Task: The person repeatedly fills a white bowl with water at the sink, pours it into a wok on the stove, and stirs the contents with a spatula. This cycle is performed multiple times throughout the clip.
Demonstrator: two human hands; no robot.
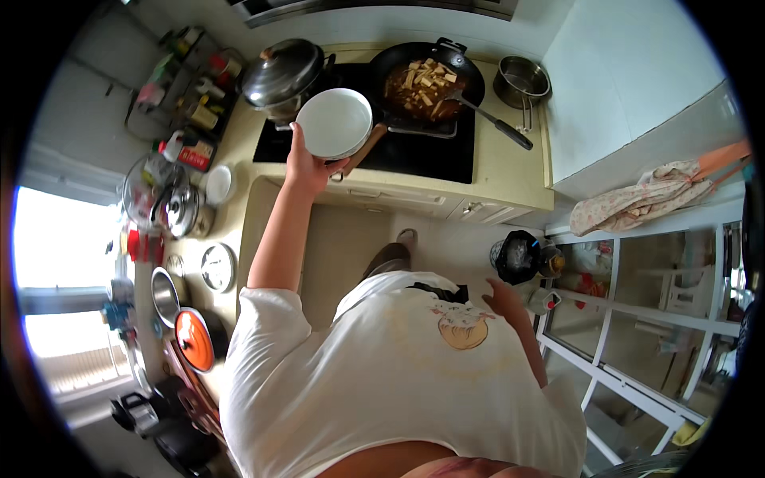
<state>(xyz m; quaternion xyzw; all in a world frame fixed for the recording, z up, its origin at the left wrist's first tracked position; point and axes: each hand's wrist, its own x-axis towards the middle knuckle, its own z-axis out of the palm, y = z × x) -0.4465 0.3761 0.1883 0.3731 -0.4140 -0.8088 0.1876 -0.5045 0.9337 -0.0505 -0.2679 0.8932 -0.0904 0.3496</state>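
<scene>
My left hand (pixel 309 167) grips a white bowl (pixel 334 123) by its rim and underside, holding it over the left front of the black cooktop (pixel 430 156). Nothing shows inside the bowl. Behind it to the right, a black wok (pixel 476 77) holds tofu pieces (pixel 427 77) in brown sauce. A spatula (pixel 499 122) rests in the wok, its dark handle reaching out to the right. The wok's wooden handle (pixel 366 149) points toward me, beside the bowl. Low at my right side, my right hand (pixel 502 299) hangs near my shirt, holding nothing that I can see.
A lidded steel pot (pixel 284 74) stands at the cooktop's left, a small steel saucepan (pixel 521 80) at its right. The left counter bears a kettle (pixel 182 209), a small white bowl (pixel 220 184) and an orange-lidded pot (pixel 194 339). A black-lined bin (pixel 519 257) stands on the floor at right.
</scene>
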